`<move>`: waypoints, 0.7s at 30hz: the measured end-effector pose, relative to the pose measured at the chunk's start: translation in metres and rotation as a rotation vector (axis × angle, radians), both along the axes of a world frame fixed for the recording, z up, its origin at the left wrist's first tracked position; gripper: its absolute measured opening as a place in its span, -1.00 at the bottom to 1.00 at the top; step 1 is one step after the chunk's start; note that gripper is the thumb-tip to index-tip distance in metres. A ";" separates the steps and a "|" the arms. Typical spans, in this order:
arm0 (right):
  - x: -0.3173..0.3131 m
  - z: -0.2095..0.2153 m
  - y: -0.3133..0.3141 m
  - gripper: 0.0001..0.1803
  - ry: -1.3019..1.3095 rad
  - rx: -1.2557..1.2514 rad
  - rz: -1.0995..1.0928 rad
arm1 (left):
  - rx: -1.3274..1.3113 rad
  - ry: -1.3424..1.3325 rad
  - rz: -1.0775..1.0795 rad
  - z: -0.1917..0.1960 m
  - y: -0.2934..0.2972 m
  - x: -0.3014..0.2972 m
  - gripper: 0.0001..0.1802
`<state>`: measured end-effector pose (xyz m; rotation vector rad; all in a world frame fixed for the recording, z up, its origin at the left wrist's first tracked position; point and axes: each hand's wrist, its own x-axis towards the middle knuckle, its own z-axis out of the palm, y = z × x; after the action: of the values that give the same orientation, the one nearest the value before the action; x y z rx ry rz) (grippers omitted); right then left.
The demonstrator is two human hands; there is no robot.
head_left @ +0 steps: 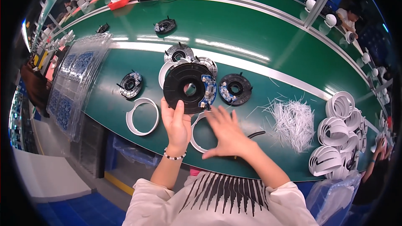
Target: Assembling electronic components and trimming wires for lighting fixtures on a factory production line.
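My left hand grips a round black plastic base by its near edge, the thumb lying on top. A blue circuit board is fitted along the base's right side, and its middle has a round hole. My right hand is spread beside the base's lower right edge; whether a fingertip touches it I cannot tell. Partly under that hand lies a white ring. Another white ring rests to the left. Similar black bases lie at the left and right, with more behind the held one.
White strips are heaped on the right, near stacked white rings. Clear trays with blue circuit boards stand at the left. Beyond a metal rail runs a green belt carrying another base. Other people sit farther off.
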<state>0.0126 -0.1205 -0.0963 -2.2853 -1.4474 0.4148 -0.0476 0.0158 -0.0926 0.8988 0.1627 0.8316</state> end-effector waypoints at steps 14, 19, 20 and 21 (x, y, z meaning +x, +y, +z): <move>0.028 0.025 -0.059 0.09 0.905 1.160 -0.474 | 0.001 0.159 -0.418 -0.015 -0.052 0.023 -0.43; 0.027 0.021 -0.061 0.28 0.320 0.733 -0.463 | -0.189 0.037 -0.808 -0.014 -0.064 0.021 -0.11; 0.028 0.020 -0.066 0.28 0.487 0.794 -0.428 | -0.263 0.060 -1.008 -0.020 -0.054 0.021 -0.08; 0.029 0.024 -0.066 0.28 0.301 0.748 -0.411 | -0.273 -0.003 -1.109 -0.021 -0.046 0.025 -0.10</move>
<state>0.0418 -0.1865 -0.0724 -1.7392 -0.7663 0.0588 -0.0225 -0.0305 -0.1133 0.5876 -0.2197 -0.2222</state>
